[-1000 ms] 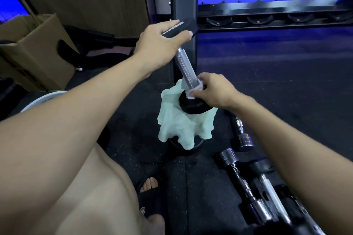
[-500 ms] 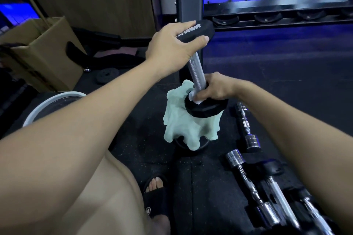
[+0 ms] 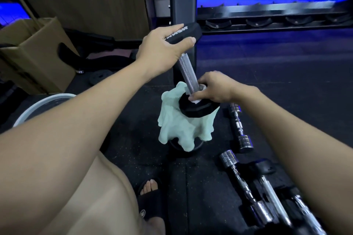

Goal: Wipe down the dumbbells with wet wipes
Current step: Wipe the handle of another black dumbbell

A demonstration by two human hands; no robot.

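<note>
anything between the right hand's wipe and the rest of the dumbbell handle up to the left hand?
Nothing visible. The right hand holds the white wipe at the handle's base on the lower black head. Above it the knurled handle is bare up to the top head, which the left hand grips.

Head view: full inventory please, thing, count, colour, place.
Black dumbbell: 1, black ends, knurled steel handle, upright at centre.
Wet wipe: 1, white, at handle base.
Cloth: 1, pale green, under the lower end.
Chrome dumbbells: several, silver, floor right.
Cardboard box: 1, brown, far left.
Rack: 1, dark, top right.
Round rim: 1, white, left.
Slipper: 1, black, on the foot.
Left hand: grips the top end.
Right hand: holds the wipe.
</note>
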